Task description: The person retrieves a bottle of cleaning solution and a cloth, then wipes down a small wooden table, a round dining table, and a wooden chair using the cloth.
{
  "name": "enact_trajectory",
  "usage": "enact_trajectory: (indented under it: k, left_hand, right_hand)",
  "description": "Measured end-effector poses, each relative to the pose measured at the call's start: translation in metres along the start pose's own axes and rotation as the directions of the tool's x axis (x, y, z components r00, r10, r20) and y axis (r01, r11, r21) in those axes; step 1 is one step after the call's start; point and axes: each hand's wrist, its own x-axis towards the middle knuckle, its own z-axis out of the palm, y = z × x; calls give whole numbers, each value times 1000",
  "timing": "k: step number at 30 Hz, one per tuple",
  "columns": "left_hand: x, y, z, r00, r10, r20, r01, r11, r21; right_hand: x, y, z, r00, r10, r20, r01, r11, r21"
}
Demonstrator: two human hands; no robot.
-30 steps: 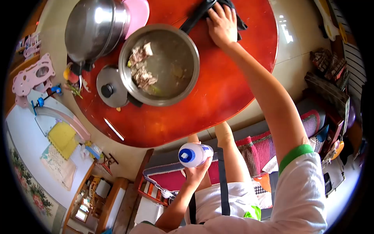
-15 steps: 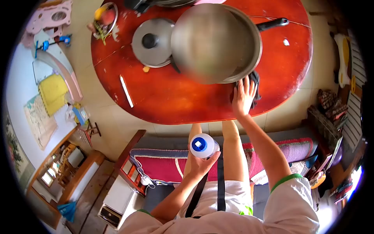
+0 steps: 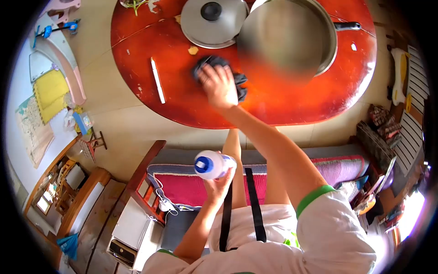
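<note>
My left hand is closed around a white bottle with a blue cap, held tilted over my lap. My right hand lies on a dark cloth on the red tabletop, its fingers curled over the fabric and pressing it down. Part of the cloth bunches out on both sides of the fingers. Left of that hand lies a white pen-like stick. A small tan scrap sits just beyond the cloth.
A lidded pot stands on the oval red table, beside a large pan whose black handle points right. The pan's inside is blurred. Behind my legs is a bench with a red cushion. A yellow cloth hangs at far left.
My right hand has slid left across the table with the dark cloth, from below the pan to near the pot. The bottle in my left hand has shifted left. The view has shifted too.
</note>
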Motion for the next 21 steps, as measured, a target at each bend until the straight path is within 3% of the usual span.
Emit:
enact_trajectory:
  k: [2,4,6,8,9,10,11,12,14,16,18,19,21]
  left_hand:
    - [7,5,-6,1000,-8,10,9,1000,-30]
    - [10,14,-6,999,-36,-3,36,998,-50]
    - [12,14,-4,1000,6,-4,-6,1000,-25]
    - [14,15,2,1000,8,19,-8,1000,14]
    - [17,18,7,999,8,31,-9,1000,20]
    - [19,22,13,998,10,66,-12,999,37]
    - [22,25,19,994,9,107,-15,998,57]
    - [26,24,27,991,8,130,-18,997,73]
    - [41,25,46,960,212,186,-236,964,121]
    - [52,41,69,952,189,242,-224,966,126]
    - [64,52,95,907,319,274,-357,929,99]
    - [68,59,112,881,370,295,-415,904,103]
    - [73,78,149,882,330,336,-369,928,54]
  right_hand:
    - [-43,-10,0,956,-208,209,212,977,4]
    - [-91,4,-6,875,-402,270,410,912,28]
    - [-124,46,-26,831,-463,308,479,877,25]
    - [-114,94,-71,811,-221,542,336,934,-121]
    - [-116,142,-90,933,-173,317,232,960,-159]
    - [-108,168,-118,985,-30,169,65,976,-209]
    - [-100,193,-147,993,115,15,-109,971,-212]
    - [-106,240,-139,989,142,-49,-150,922,-357]
    - [-91,267,-151,929,197,-313,-290,913,-286]
    - [-90,260,-144,829,381,-410,-461,880,-114]
    - [-100,232,-122,708,535,-461,-592,805,25]
    - [-114,217,-109,683,468,-561,-562,827,6]
    - [-146,189,-112,801,486,-350,-507,861,34]
